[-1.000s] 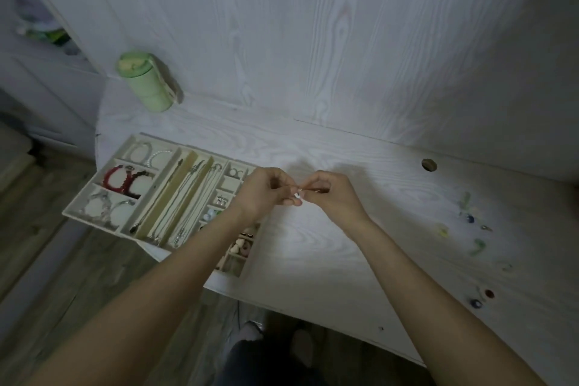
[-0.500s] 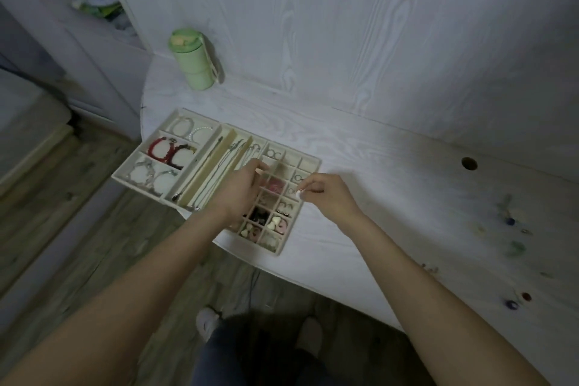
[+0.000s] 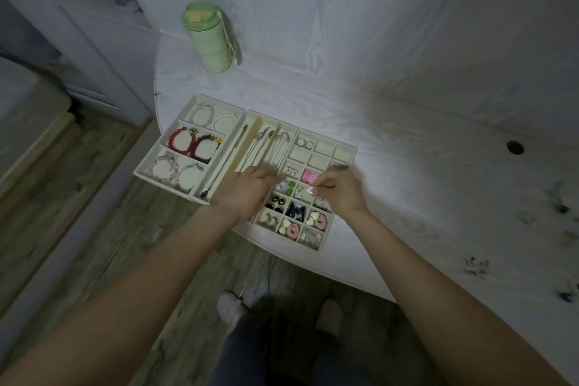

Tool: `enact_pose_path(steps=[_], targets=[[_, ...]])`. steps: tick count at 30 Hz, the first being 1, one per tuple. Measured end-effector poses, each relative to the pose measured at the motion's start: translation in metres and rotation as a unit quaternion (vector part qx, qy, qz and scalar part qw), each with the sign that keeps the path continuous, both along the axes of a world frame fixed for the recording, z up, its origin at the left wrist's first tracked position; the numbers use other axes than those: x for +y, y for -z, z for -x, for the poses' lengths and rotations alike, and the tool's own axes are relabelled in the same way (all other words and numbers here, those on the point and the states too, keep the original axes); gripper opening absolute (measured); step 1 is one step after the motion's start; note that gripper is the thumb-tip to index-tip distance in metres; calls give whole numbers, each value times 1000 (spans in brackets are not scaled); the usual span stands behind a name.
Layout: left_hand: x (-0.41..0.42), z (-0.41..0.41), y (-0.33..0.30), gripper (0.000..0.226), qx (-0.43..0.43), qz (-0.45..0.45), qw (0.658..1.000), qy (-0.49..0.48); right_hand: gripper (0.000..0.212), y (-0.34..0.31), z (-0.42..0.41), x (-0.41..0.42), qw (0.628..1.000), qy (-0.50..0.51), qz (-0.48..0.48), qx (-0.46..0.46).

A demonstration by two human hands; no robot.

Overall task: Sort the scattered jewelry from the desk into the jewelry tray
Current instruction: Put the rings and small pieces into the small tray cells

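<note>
mostly filled: jewelry tray (image 3: 344,147) holds bracelets (image 3: 194,142), necklaces (image 3: 266,147), earrings (image 3: 294,211).

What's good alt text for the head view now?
Both hands hover over a cream jewelry tray at the desk edge; the right hand pinches a small white piece, the left hand reaches beside it. A green bottle stands behind.

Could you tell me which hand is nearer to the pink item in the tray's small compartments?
Right. The right hand sits just right of the pink item, fingertips almost at it. The left hand is further left, across two compartments.
</note>
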State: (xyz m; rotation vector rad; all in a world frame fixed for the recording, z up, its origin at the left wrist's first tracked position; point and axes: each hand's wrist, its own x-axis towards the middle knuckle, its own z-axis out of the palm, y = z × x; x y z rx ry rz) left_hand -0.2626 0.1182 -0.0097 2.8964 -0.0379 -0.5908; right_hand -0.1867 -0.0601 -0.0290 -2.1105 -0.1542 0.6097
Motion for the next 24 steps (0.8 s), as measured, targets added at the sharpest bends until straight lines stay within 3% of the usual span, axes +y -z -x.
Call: enact_pose_path(steps=[3,9,13,16,21,24], targets=[[0,0,4,65,-2,16,1000,-14,4,3,1,4,999,-22,32,-29],[-2,-3,7,72,-21,31,999,-30,9,13,5,9,990,-53,103,-78],[-2,-6,5,72,-24,23,999,-28,27,19,10,13,971,-80,181,-131],[-3,-6,6,68,-31,11,999,-29,21,18,12,17,954,-109,227,-162],[-3,-5,12,65,-30,8,999,-37,15,9,10,19,941,-176,246,-155],[-3,-5,13,67,-29,17,999,-40,29,9,2,17,934,-199,262,-140]])
